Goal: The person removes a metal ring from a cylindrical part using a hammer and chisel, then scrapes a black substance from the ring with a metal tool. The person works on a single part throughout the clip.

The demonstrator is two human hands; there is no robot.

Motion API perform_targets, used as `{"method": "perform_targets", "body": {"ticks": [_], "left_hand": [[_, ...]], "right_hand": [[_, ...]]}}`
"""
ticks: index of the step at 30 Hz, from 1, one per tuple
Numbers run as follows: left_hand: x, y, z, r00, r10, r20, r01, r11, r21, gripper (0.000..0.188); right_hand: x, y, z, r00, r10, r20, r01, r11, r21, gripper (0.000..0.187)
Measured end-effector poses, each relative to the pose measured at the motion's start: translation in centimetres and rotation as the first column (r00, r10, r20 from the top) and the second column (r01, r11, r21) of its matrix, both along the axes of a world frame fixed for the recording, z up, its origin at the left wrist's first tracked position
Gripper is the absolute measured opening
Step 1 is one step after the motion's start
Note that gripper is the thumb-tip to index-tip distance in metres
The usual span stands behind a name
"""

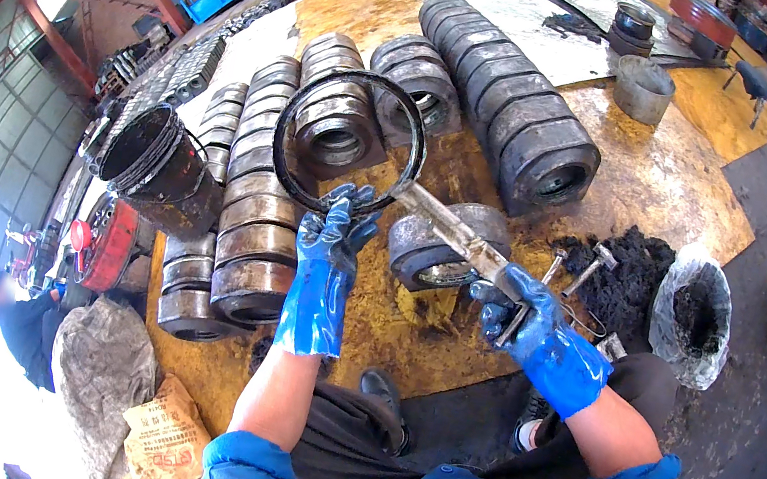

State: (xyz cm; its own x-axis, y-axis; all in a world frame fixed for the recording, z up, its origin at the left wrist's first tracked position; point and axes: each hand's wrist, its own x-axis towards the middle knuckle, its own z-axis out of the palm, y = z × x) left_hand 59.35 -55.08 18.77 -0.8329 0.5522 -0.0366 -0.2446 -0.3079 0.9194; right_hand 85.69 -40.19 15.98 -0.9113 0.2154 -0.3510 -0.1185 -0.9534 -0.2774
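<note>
My left hand (336,232), in a blue rubber glove, is closed on the lower edge of a large thin black ring (282,154) and holds it up. In my right hand (532,320), also gloved, is a flat, worn metal bar tool (456,229). Its far end meets the ring's right side; whether it presses on it I cannot tell. A thin metal rod (551,268) shows beside my right fingers, and I cannot tell if they grip it. Just beyond the tool sits a single thick metal collar (418,245) on the stained floor sheet.
Rows of thick metal rings (527,111) lie beyond my hands. A black bucket (162,167) stands left, sacks (102,375) at lower left. To the right are a hammer (591,269), dark shavings (637,272) and a plastic-lined container (692,337). Another person (24,327) is far left.
</note>
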Motion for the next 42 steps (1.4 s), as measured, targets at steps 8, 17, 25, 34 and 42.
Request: {"method": "perform_targets", "body": {"ticks": [8, 17, 25, 34, 42], "left_hand": [[-0.8, -1.2, 0.5, 0.969, -0.218, -0.120, 0.204, 0.972, -0.119, 0.029], [0.6, -1.5, 1.9, 0.868, -0.448, -0.215, 0.345, 0.854, -0.388, 0.030], [1.3, -0.7, 0.6, 0.825, -0.562, -0.069, 0.486, 0.765, -0.423, 0.036], [1.0, 1.5, -0.1, 0.988, -0.050, 0.146, 0.070, 0.988, -0.135, 0.025], [1.4, 1.5, -0.3, 0.987, 0.032, 0.155, -0.039, 0.998, 0.045, 0.025]], "right_hand": [[1.1, 2.8, 1.9, 0.978, -0.207, 0.001, 0.205, 0.971, 0.124, 0.042], [2.4, 4.0, 2.8, 0.960, -0.279, 0.009, 0.248, 0.869, 0.427, 0.044], [2.0, 3.7, 2.6, 0.997, -0.050, -0.065, 0.080, 0.762, 0.643, 0.054], [1.9, 0.5, 1.7, 0.977, -0.210, -0.040, 0.214, 0.943, 0.255, 0.048], [-0.2, -1.5, -1.0, 0.987, -0.097, -0.131, 0.078, 0.987, -0.143, 0.049]]}}
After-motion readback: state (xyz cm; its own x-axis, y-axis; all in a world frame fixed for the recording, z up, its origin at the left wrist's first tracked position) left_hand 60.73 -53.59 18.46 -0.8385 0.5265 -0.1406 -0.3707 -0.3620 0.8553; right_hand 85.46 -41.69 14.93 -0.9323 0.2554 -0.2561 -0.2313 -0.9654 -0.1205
